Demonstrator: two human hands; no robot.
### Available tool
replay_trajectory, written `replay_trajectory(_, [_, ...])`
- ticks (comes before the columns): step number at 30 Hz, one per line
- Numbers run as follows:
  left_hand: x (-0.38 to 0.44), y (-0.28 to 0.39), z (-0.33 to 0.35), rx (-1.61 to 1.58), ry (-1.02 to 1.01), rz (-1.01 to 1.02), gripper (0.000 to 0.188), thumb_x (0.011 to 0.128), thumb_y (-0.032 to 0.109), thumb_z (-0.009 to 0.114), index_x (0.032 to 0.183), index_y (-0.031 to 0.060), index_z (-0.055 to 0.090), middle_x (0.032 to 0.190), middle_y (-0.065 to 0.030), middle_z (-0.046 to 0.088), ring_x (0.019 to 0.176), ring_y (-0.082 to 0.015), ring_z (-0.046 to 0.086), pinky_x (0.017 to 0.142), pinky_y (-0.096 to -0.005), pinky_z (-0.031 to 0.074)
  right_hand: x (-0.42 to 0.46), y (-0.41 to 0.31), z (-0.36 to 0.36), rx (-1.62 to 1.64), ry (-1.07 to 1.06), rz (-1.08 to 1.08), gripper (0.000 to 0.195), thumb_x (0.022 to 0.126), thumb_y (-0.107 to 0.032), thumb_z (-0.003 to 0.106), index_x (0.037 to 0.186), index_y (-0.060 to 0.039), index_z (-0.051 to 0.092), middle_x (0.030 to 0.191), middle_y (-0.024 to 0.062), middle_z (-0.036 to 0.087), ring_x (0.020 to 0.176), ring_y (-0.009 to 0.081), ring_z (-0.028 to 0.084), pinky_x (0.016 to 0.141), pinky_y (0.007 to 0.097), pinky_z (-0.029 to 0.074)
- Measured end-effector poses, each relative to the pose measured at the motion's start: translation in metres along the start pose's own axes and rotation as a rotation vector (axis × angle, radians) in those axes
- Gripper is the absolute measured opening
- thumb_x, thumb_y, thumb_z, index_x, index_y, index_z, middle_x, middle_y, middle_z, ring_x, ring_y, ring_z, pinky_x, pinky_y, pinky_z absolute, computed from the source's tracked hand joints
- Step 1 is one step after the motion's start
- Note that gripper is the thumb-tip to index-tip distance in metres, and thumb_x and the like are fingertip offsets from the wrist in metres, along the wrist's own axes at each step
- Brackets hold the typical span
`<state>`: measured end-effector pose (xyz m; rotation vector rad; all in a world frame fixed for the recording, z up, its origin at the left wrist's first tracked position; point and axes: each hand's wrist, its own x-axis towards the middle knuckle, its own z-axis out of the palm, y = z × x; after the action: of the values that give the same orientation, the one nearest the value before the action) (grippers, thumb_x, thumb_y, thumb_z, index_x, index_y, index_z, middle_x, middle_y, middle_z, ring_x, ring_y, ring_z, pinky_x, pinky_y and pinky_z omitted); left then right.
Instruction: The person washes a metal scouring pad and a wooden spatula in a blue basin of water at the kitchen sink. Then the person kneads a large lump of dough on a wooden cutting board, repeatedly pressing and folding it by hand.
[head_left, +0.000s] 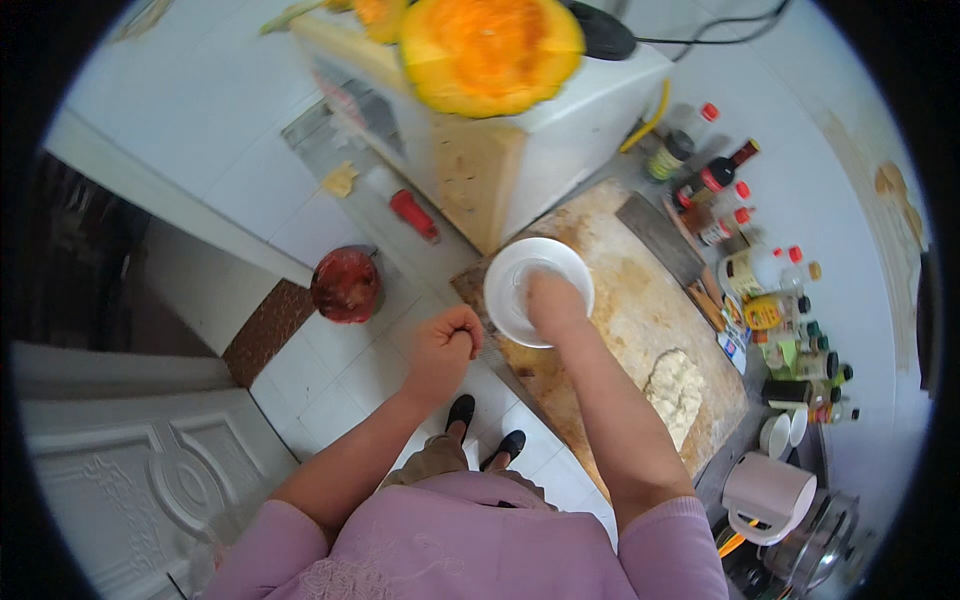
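A white bowl (499, 295) stands on the corner of a floured wooden board (622, 281). My right hand (553, 301) reaches down inside the bowl; its fingers are blurred and partly hidden, so whether they hold anything cannot be told. To the left of the bowl, past the board's edge, my left hand (450, 341) hangs in the air with its fingers curled in; nothing shows in it. A rough lump of pale dough (675, 394) lies on the board beside my right forearm. A cleaver (660, 238) rests along the board's far edge.
Sauce bottles (705, 184) line the wall behind the board. A cut pumpkin (491, 56) sits on a white appliance (585, 135) ahead. A red-handled object (412, 215) lies left of it. A red bin (346, 285) stands lower left. A pink jug-like appliance (769, 495) is at right.
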<state>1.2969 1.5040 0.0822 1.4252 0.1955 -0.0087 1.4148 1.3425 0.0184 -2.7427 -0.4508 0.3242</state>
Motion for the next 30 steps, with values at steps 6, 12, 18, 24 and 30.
replay_trajectory(6, [0.004, 0.003, -0.03, 0.1, 0.06, -0.017, 0.019, 0.073, -0.006, 0.036, 0.066, 0.0041, 0.05, 0.059, 0.0005, 0.045, 0.055, -0.0062, 0.04, 0.049, -0.0222, 0.032, 0.0, -0.03, -0.052, 0.078, -0.105, 0.093, 0.011, 0.079, -0.015, 0.062, 0.085, -0.0057, 0.062, 0.089, 0.016, 0.066, 0.087, 0.033, 0.063, 0.078, 0.0439, 0.049])
replay_trajectory(12, [0.012, -0.002, -0.031, 0.065, -0.01, -0.046, 0.019, 0.073, -0.007, 0.036, 0.069, 0.0028, 0.051, 0.062, -0.0005, 0.048, 0.056, -0.0071, 0.042, 0.05, -0.0228, 0.034, 0.011, -0.015, -0.007, -0.096, -0.039, -0.042, 0.019, 0.072, -0.023, 0.071, 0.077, -0.0071, 0.06, 0.077, 0.013, 0.065, 0.077, 0.0323, 0.063, 0.07, 0.0414, 0.05])
replay_trajectory(18, [0.012, -0.009, -0.028, 0.038, -0.032, -0.035, 0.019, 0.073, -0.008, 0.037, 0.071, 0.003, 0.052, 0.063, -0.0006, 0.047, 0.057, -0.0075, 0.042, 0.052, -0.0227, 0.035, -0.006, -0.036, -0.061, 0.06, -0.082, 0.004, 0.013, 0.078, -0.019, 0.066, 0.086, -0.0092, 0.064, 0.088, 0.0124, 0.067, 0.084, 0.0306, 0.064, 0.074, 0.0405, 0.05])
replay_trajectory(24, [0.016, 0.001, -0.014, 0.067, -0.057, 0.018, 0.019, 0.074, -0.007, 0.037, 0.071, 0.0037, 0.052, 0.062, 0.0002, 0.046, 0.056, -0.0069, 0.041, 0.051, -0.022, 0.034, -0.015, -0.02, -0.053, 0.386, -0.017, 0.023, 0.019, 0.08, -0.009, 0.061, 0.098, -0.0119, 0.067, 0.096, 0.0105, 0.067, 0.087, 0.029, 0.064, 0.076, 0.0387, 0.051])
replay_trajectory(30, [0.008, -0.005, -0.014, -0.005, -0.041, -0.017, 0.018, 0.075, -0.004, 0.037, 0.068, 0.0052, 0.051, 0.06, 0.0007, 0.046, 0.054, -0.0059, 0.041, 0.048, -0.0219, 0.032, -0.027, -0.054, -0.092, 0.58, 0.242, -0.052, 0.017, 0.081, -0.004, 0.058, 0.093, -0.0085, 0.07, 0.095, 0.0136, 0.068, 0.086, 0.0291, 0.065, 0.073, 0.0371, 0.052])
